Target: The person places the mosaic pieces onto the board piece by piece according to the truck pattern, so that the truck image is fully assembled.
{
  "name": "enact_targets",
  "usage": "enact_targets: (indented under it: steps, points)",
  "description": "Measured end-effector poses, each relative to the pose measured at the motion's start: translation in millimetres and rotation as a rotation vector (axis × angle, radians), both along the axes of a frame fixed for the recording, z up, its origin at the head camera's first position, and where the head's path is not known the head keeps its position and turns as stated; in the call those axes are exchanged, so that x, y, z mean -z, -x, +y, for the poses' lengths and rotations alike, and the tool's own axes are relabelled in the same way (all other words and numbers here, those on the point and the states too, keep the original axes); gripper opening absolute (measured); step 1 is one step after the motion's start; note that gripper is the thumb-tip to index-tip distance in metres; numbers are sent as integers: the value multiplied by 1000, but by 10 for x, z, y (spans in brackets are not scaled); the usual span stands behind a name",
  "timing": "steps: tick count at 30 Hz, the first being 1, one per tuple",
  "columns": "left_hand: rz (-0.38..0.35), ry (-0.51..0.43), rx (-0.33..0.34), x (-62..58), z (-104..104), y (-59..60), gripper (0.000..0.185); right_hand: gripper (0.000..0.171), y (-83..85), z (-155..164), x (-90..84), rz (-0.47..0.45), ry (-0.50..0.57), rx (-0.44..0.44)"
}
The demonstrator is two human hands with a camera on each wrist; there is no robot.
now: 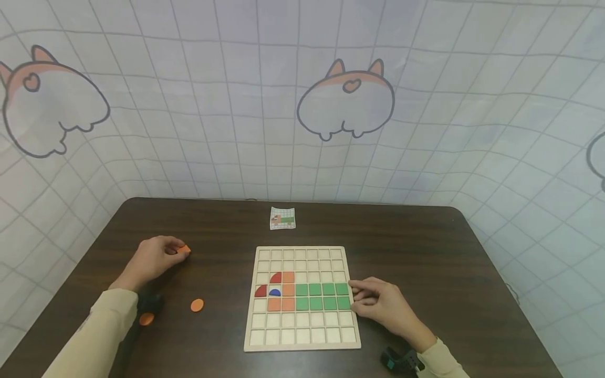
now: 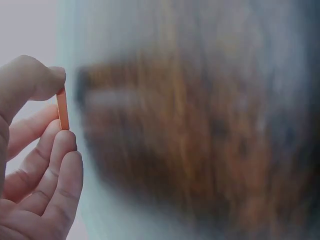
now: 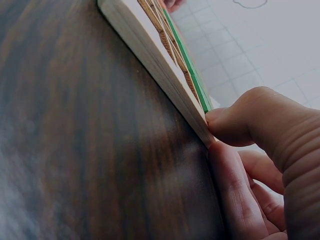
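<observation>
My left hand (image 1: 153, 260) pinches a thin flat orange tile (image 2: 62, 110) between thumb and fingertips, at the left of the table. Only the tile's edge shows in the left wrist view. At the right edge of a pale wooden grid board (image 1: 304, 347), my right hand (image 1: 383, 302) holds the rim between thumb and curled fingers. Set in the board's cells are green squares (image 1: 321, 296), orange squares (image 1: 288, 290), two red quarter-circles (image 1: 261, 291) and a blue half-circle (image 1: 274, 292).
Two orange discs (image 1: 197, 305) lie on the dark wooden table (image 1: 402, 236), left of the board; one is close to my left sleeve. Behind the board lies a small printed card (image 1: 282, 218) with a coloured grid picture. A patterned curtain (image 1: 264, 157) hangs along the table's back.
</observation>
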State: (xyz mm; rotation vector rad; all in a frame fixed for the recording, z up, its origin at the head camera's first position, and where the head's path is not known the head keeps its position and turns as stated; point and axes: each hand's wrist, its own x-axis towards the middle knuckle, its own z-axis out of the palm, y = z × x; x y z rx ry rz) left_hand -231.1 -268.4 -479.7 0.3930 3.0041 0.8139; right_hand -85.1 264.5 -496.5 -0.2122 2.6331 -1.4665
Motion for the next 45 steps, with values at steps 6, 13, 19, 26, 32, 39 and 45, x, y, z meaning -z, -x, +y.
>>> enact_targets:
  steps: [6,13,19,26,32,39,45]
  points:
    - [15,-10,37,-10,114,-29,29,48,4,5,5,6,-3,6]
    - [19,-11,80,-30,277,-88,29,49,10,3,10,-1,-10,-1]
    - [62,-5,134,-57,467,-199,27,49,5,-4,2,-5,-25,5]
    - [68,-39,187,-96,704,-395,21,49,-3,-7,23,-10,-25,9]
    - [47,-71,242,-137,896,-552,20,50,-12,-4,-21,1,-11,2]
    - [32,-95,314,-150,1073,-688,20,51,-18,-6,-56,0,12,-12]
    - [43,-99,381,-136,1163,-760,21,50,-13,0,-29,23,-9,-22]
